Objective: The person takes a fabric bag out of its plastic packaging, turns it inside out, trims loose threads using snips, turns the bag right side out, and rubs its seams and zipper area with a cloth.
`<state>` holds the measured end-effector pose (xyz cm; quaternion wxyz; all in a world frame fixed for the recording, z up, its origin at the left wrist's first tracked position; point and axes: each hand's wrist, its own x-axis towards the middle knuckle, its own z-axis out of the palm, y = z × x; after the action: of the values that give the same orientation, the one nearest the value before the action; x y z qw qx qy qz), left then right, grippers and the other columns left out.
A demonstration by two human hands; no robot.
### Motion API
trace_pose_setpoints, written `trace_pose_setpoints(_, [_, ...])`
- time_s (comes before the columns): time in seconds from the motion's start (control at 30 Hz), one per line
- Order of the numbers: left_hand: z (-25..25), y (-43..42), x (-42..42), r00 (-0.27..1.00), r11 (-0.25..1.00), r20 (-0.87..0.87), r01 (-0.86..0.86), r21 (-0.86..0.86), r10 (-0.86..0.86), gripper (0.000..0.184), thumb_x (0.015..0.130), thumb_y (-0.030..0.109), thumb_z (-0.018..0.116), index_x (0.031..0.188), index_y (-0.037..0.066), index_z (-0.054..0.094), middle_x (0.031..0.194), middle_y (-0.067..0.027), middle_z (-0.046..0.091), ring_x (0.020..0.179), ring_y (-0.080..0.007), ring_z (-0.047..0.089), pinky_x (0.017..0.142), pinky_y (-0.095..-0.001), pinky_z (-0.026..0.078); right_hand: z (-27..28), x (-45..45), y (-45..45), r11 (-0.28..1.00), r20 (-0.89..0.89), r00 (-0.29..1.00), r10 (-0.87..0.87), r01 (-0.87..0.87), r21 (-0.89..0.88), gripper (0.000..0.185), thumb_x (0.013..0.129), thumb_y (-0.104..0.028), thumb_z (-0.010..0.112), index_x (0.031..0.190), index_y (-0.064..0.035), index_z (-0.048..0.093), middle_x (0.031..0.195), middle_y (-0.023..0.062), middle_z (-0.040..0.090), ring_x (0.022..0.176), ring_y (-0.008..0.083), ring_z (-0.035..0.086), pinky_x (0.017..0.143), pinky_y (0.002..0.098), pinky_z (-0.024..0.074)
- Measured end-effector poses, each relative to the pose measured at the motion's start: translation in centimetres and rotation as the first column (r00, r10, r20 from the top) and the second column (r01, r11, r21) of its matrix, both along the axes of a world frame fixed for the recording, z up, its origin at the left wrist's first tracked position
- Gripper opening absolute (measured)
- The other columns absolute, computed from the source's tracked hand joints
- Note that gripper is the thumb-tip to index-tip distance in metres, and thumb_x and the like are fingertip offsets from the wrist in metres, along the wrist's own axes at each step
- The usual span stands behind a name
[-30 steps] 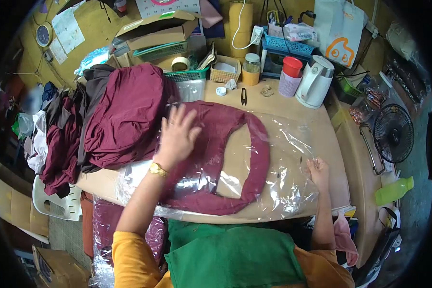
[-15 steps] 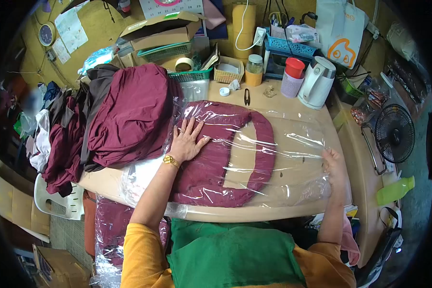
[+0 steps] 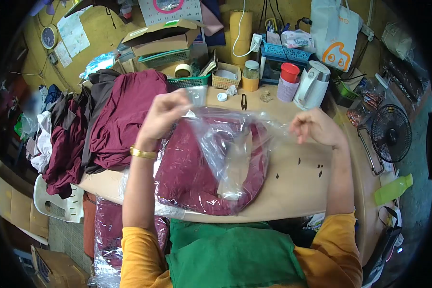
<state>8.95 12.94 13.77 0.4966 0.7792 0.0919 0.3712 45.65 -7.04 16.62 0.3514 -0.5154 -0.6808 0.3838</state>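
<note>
A maroon garment lies on the table inside a clear plastic bag. The bag's loose end is lifted and folded back over the garment. My left hand, with a gold watch at the wrist, is raised above the garment's upper left and pinches one corner of the plastic. On the other side, my right hand holds the opposite end of the plastic above the table, its fingers curled. The plastic stretches between both hands.
A pile of maroon and dark garments lies at the left. Along the back stand a white kettle, a red and lilac cup, a jar and baskets. Small black thread snips lie before them. A fan stands right.
The bag's loose right end has been raised and folded leftward over the garment. My left hand has lifted off the garment and now grips plastic; my right hand has moved up and slightly left.
</note>
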Motion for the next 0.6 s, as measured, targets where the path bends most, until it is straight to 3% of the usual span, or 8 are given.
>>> trace_pose_setpoints(0.1, [-0.5,1.2,-2.9,0.876,0.913,0.441,0.328,-0.241,-0.198,0.012,0.086,0.016,0.071,0.085,0.006,0.064,0.093,-0.0031,0.059,0.091,-0.0173,0.059,0.088,-0.0332,0.048,-2.1,3.6,-0.5,0.993,0.373,0.925,0.077,-0.037,-0.113,0.043,0.082,-0.042,0.075,0.082,-0.0006,0.064,0.083,0.0042,0.063,0.069,0.0098,0.052,0.063,0.022,0.0419])
trace_pose_setpoints(0.2, [-1.3,0.9,-4.2,0.847,0.861,0.531,0.3,-0.412,-0.041,0.01,0.087,0.014,0.07,0.087,0.006,0.064,0.097,-0.0039,0.06,0.09,-0.0161,0.059,0.082,-0.0315,0.049,-4.2,4.2,0.4,0.995,0.173,0.983,-0.055,0.039,0.095,0.023,0.072,-0.021,0.081,0.076,-0.0064,0.063,0.091,0.0023,0.063,0.075,0.0118,0.052,0.072,0.0245,0.0419])
trace_pose_setpoints(0.27, [-1.1,1.9,-5.1,0.897,0.877,0.439,0.174,-0.448,0.046,0.01,0.087,0.013,0.072,0.086,0.005,0.065,0.092,-0.0031,0.064,0.078,-0.0137,0.059,0.074,-0.0283,0.048,-4.0,2.5,1.2,0.881,-0.476,0.879,-0.005,0.229,0.415,0.021,0.076,-0.011,0.077,0.068,-0.0097,0.058,0.103,0.0038,0.063,0.078,0.0128,0.051,0.076,0.0273,0.0434])
trace_pose_setpoints(0.33, [0.2,2.7,-5.8,0.974,0.971,-0.093,-0.216,-0.103,0.207,0.011,0.087,0.013,0.074,0.085,0.004,0.067,0.082,-0.0014,0.067,0.066,-0.0122,0.056,0.068,-0.0253,0.046,-3.4,2.2,1.4,0.878,-0.594,0.802,0.071,0.232,0.418,0.025,0.077,-0.016,0.079,0.065,-0.0109,0.057,0.097,0.0034,0.066,0.078,0.0145,0.052,0.076,0.0286,0.0426])
trace_pose_setpoints(0.4, [0.9,2.9,-5.8,0.934,0.948,-0.192,-0.316,-0.048,0.302,0.014,0.083,0.014,0.078,0.078,0.004,0.069,0.069,-0.0016,0.066,0.058,-0.0126,0.053,0.066,-0.0264,0.045,-2.8,2.3,2.2,0.799,-0.389,0.79,0.474,-0.201,0.566,0.026,0.077,-0.018,0.08,0.065,-0.0104,0.058,0.083,0.0014,0.066,0.075,0.015,0.053,0.075,0.0299,0.0439])
trace_pose_setpoints(0.47, [2.4,3.8,-5.9,0.759,0.722,-0.297,-0.309,0.619,0.58,0.017,0.078,0.015,0.081,0.073,0.004,0.069,0.067,-0.0043,0.065,0.057,-0.0142,0.052,0.067,-0.0295,0.044,-1.3,1.7,0.8,0.842,-0.393,0.808,0.438,-0.216,0.495,0.022,0.078,-0.014,0.078,0.068,-0.0068,0.061,0.07,-0.0008,0.063,0.07,0.0125,0.051,0.07,0.0274,0.0425])
trace_pose_setpoints(0.53, [4.7,3.0,-6.1,0.693,0.533,-0.214,-0.283,0.798,0.688,0.021,0.073,0.02,0.084,0.07,0.005,0.068,0.068,-0.0058,0.066,0.062,-0.0185,0.057,0.078,-0.0335,0.044,0.5,0.5,-0.3,0.942,0.007,0.986,-0.166,0.157,0.296,0.016,0.081,-0.009,0.075,0.071,-0.0026,0.063,0.068,-0.0002,0.061,0.068,0.0085,0.05,0.063,0.0266,0.04])
trace_pose_setpoints(0.6, [6.1,3.0,-6.8,0.772,0.592,-0.147,-0.335,0.734,0.619,0.02,0.074,0.021,0.083,0.071,0.007,0.07,0.068,-0.0047,0.066,0.065,-0.019,0.057,0.084,-0.035,0.041,-0.5,1.8,-0.2,0.927,-0.045,0.983,-0.18,0.185,0.327,0.015,0.083,-0.007,0.073,0.072,-0.0015,0.064,0.068,-0.0001,0.061,0.067,0.0068,0.05,0.061,0.0256,0.0394])
